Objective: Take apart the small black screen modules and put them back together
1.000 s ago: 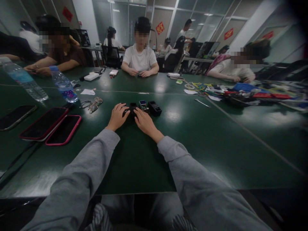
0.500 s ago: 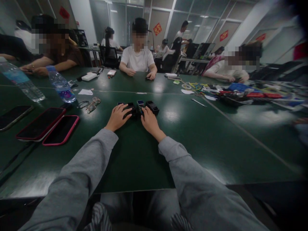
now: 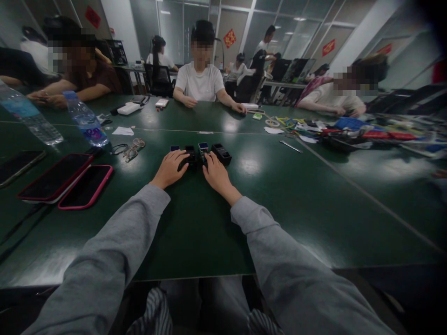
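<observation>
Several small dark objects stand in a row on the green table. My left hand (image 3: 169,169), fingers stretched and spread, lies over the lower part of a small device with a pale-edged screen (image 3: 174,149). Its fingertips reach the side of a black box (image 3: 190,152). My right hand (image 3: 218,173) is open too, with its fingertips over the lower body of another small device with a bright screen (image 3: 203,146). Close to the right of those fingers sits a second black box (image 3: 222,153) with pale markings. The fingers hide parts of both devices.
Left of me are phones, one in a pink case (image 3: 87,188), eyeglasses (image 3: 134,150) and a labelled water bottle (image 3: 87,122). A slim metal tool (image 3: 291,146) lies before a heap of cables (image 3: 352,130) on the right. Several people sit around the table (image 3: 296,200).
Both my hands stay nearly in place; the left fingers have drawn back slightly, showing more of the black box. The person opposite has moved an arm outward along the table.
</observation>
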A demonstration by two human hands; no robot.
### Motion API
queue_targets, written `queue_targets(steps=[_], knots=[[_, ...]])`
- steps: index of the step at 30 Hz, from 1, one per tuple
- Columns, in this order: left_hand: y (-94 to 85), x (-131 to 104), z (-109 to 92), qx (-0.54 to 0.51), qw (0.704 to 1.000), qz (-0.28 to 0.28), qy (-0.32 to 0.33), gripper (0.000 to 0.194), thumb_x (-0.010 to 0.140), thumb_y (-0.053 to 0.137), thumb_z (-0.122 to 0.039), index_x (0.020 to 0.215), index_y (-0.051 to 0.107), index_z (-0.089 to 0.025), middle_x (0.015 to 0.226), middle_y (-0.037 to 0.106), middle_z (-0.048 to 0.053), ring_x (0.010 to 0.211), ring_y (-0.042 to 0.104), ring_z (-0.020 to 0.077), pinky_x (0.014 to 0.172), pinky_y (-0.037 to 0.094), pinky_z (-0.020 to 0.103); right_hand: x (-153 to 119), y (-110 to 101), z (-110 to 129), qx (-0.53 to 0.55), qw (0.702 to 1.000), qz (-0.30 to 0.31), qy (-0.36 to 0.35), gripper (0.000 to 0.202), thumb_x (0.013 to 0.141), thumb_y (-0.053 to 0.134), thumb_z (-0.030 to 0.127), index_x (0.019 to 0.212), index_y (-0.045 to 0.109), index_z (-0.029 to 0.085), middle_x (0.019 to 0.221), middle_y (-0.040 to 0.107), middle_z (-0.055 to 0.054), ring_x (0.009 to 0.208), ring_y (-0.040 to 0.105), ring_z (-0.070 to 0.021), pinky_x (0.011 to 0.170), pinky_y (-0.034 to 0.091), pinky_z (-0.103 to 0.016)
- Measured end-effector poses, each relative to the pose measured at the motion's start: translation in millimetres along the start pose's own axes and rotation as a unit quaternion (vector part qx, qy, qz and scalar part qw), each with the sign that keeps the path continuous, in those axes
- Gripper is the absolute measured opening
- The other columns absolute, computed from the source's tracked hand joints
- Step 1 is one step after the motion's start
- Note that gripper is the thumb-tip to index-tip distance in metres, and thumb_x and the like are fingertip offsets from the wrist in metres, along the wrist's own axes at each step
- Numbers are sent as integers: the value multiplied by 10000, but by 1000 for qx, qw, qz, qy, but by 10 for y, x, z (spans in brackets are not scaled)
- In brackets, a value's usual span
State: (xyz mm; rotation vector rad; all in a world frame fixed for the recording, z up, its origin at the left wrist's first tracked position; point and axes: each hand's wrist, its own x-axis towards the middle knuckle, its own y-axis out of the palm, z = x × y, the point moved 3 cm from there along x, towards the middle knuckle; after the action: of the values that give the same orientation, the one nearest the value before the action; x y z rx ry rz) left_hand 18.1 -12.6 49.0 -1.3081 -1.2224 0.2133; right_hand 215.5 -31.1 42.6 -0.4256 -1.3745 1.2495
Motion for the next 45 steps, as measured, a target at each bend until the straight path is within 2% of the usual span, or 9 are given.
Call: queue_targets(steps=[7,12,17,23,28,33,38,41,45], knots=[[-36,10,28,-25,998,-40,-40,472,957,459,-487,1340,552,-228,1440,550,84,1380,439,261,1174,318,494,13,-123,-26,-1,998,-58,1,461,985,366,272,1406,455,108,1444,434,-218,1342,439,-327,1039,467,-508],[-18,28,198,-50,993,-69,-80,364,957,471,-420,1214,634,-222,1374,600,80,1337,476,255,1146,368,496,22,-269,-257,-19,992,-116,41,426,960,401,240,1350,509,107,1401,450,-215,1280,463,-327,1048,438,-514],[30,39,299,-63,993,-66,-77,308,924,516,-327,1175,650,-209,1362,609,88,1340,480,251,1162,361,503,5,-165,-465,-25,995,-94,35,407,925,443,210,1293,556,80,1375,482,-224,1281,468,-329,1061,424,-512],[57,47,325,-58,994,-55,-77,333,948,461,-310,1215,629,-206,1420,570,92,1396,434,248,1179,338,519,19,-112,-514,-27,993,-99,63,433,910,391,150,1304,564,101,1373,501,-209,1281,446,-344,1044,414,-565],[-16,40,168,-22,996,-59,-65,374,979,403,-327,1283,598,-232,1440,557,69,1417,409,247,1193,298,529,29,-141,-487,-22,993,-90,77,444,919,371,174,1314,561,104,1342,489,-231,1209,453,-373,945,457,-599],[-53,23,-41,7,1000,-7,-10,430,957,471,-474,1317,586,-270,1469,529,61,1427,390,276,1194,265,541,23,-178,-445,-26,992,-99,77,454,938,392,213,1361,523,115,1379,465,-214,1284,409,-373,996,431,-585],[-45,25,-43,4,1000,-4,-10,415,933,524,-478,1296,611,-295,1448,547,56,1413,404,288,1180,279,542,24,-187,-321,-20,997,-73,-20,477,973,375,222,1444,445,202,1518,425,-98,1418,338,-276,1137,312,-512],[-38,29,-31,1,1000,-2,-16,394,935,529,-438,1292,616,-297,1421,571,58,1396,425,288,1169,293,540,26,-149,-284,-7,997,-31,-68,417,985,374,234,1375,519,207,1446,524,-84,1380,413,-244,1143,290,-475],[-33,27,-27,2,1000,-3,-12,392,944,507,-422,1298,611,-288,1418,572,59,1387,433,282,1157,311,528,31,-135,-301,3,998,-30,-61,376,980,392,241,1314,562,200,1312,612,-97,1293,491,-246,1075,336,-438]])
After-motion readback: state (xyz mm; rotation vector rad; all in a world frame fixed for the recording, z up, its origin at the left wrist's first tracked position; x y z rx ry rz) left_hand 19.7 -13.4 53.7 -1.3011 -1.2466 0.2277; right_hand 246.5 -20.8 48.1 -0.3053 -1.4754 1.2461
